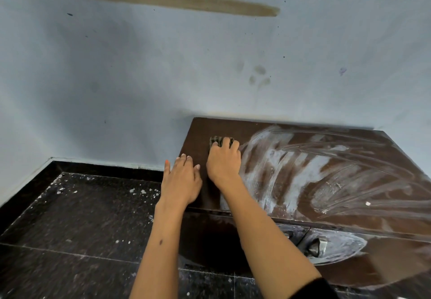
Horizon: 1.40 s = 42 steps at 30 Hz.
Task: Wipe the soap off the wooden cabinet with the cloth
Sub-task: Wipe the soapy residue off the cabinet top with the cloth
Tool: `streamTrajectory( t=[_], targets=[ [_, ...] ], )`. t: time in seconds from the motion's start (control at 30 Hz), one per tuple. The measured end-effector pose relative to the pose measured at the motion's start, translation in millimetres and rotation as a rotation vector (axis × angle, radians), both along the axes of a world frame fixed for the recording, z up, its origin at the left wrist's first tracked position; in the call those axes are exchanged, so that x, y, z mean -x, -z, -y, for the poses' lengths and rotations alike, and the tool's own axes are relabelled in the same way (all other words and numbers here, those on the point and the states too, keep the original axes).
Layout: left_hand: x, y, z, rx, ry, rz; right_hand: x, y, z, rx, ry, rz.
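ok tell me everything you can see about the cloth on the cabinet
The cloth is small and bunched, with dark and pale stripes, and looks like woven fabric. Only its far edge shows, because the right hand covers most of it, with its fingers curled over it and pressing it down. It lies on the dark wooden cabinet top, near the back left corner, on a bare stretch just left of the white soap smears. Whether it is wet cannot be told.

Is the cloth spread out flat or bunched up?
Bunched up. The right hand grips the cloth in a wad on the cabinet top, only a small striped clump showing past the fingers.
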<state>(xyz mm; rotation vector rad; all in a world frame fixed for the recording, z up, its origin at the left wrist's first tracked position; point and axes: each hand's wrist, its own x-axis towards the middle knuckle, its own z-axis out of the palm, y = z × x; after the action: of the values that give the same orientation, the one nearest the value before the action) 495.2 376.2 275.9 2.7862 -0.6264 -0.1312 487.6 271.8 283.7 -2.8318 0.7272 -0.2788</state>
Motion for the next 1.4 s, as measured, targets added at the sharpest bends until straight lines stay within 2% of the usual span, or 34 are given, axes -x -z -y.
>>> streamTrajectory(
  t=[0.27, 0.4, 0.67, 0.93, 1.23, 1.4],
  targets=[
    [-6, -1, -5, 0.050, -0.029, -0.049, 28, 8, -23, -0.012, 0.006, 0.026],
    [-7, -1, -1, 0.018, -0.007, -0.043, 50, 14, -40, -0.013, -0.022, 0.080],
    [-3, 2, -8, -0.101, 0.023, -0.015, 30, 1, -26, -0.012, -0.037, -0.020],
    [-5, 1, -4, -0.108, 0.016, 0.006, 87, 11, -58, -0.041, 0.010, 0.018],
    [7, 0, -9, -0.110, 0.018, 0.025, 56, 4, -36, 0.017, -0.014, -0.004],
    [18, -2, -7, -0.086, 0.019, 0.010, 100, 11, -64, 0.007, 0.048, 0.006]
  ],
)
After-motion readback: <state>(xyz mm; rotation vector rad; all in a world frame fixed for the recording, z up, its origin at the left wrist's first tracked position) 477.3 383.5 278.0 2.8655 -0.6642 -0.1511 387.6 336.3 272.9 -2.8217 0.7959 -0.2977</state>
